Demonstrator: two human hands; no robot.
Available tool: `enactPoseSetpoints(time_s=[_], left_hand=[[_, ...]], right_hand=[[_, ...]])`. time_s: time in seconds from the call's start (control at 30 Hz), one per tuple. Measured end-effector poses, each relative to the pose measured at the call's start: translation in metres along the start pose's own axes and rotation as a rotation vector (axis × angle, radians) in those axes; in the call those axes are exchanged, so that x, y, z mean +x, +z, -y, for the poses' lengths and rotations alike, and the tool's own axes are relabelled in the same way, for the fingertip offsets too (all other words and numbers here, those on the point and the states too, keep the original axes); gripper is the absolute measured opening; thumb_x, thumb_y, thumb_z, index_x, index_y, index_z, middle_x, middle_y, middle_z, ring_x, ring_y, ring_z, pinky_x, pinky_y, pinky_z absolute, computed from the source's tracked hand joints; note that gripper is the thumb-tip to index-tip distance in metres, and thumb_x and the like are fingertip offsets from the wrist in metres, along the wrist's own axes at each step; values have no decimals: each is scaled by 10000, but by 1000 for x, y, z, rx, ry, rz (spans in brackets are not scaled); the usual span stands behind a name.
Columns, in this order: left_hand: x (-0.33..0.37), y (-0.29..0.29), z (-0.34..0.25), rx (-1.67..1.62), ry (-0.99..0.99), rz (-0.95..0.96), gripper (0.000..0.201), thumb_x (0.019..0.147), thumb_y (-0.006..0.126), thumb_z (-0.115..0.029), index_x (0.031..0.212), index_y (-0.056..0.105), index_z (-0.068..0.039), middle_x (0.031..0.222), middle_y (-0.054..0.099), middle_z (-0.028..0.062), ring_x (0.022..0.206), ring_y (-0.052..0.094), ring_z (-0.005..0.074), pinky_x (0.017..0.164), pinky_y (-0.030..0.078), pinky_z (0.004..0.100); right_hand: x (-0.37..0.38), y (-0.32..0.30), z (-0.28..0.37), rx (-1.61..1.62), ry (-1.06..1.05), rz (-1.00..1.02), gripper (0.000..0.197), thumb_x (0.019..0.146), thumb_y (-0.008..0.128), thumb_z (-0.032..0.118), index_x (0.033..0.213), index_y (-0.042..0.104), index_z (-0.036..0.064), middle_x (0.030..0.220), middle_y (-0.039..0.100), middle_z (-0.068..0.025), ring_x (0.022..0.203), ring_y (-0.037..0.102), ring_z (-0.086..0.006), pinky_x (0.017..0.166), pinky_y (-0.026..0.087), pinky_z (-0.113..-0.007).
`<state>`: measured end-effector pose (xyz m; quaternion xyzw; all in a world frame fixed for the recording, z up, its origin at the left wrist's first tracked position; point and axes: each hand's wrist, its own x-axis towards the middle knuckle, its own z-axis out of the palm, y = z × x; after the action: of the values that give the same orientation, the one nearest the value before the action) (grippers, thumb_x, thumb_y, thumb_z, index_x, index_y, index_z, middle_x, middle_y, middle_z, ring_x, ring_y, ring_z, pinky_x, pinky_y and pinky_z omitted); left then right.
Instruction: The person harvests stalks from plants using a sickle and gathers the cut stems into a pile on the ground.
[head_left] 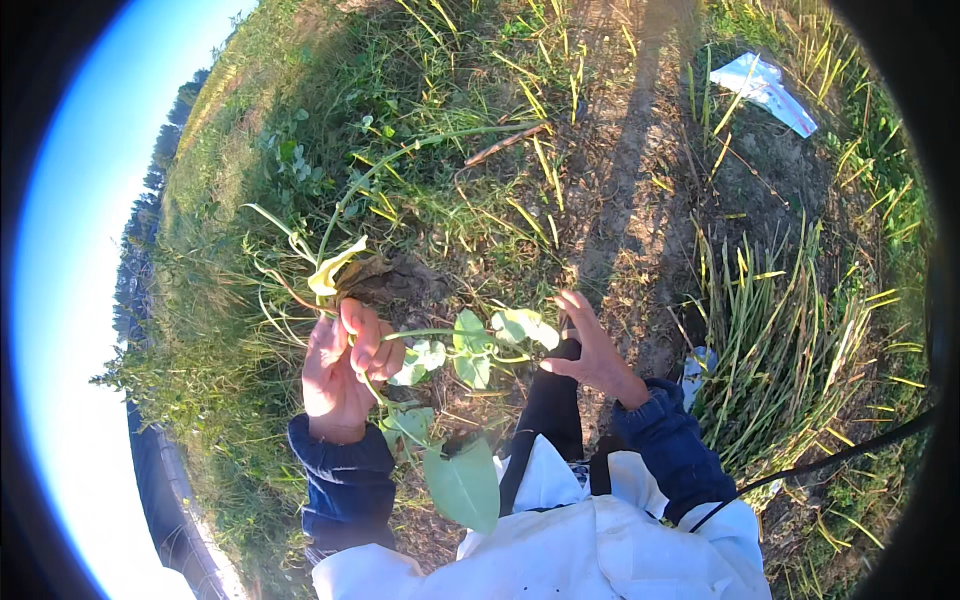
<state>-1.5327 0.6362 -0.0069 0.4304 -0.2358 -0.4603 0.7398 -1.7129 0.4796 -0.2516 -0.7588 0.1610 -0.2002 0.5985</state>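
The left hand point(340, 370) has its fingers pinched on a vine point(472, 370), which lies mostly between the hands. From that grip, a leafy stem point(425, 332) reaches toward 3 o'clock, a long stem point(415, 144) arcs up toward 1 o'clock, and a big leaf point(465, 487) hangs between 4 and 5 o'clock. The right hand point(600, 355), fingers spread and released, is just beside the leafy stem's tip. Stalks point(785, 345) lie at its 3 o'clock.

Smooth matt leaf point(465, 488), cloth sleeve point(346, 490)
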Motion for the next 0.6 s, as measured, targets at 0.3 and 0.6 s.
enactPoseSetpoints(time_s=[0.3,0.6], left_hand=[[115,-161,-42,-21,366,-308,121,966,467,-194,1017,450,-86,752,445,12,626,367,105,607,328,277],[231,-221,35,388,-210,-248,188,965,465,-184,1097,518,-62,916,588,51,713,518,96,624,431,227]], right_hand=[[120,56,47,1014,596,1031,389,997,407,322,1030,601,-13,1022,596,-89,1081,523,-199,985,374,-340],[315,-13,61,1318,388,-171,254,1000,399,277,882,516,85,827,484,-4,1195,434,-231,948,364,-336]])
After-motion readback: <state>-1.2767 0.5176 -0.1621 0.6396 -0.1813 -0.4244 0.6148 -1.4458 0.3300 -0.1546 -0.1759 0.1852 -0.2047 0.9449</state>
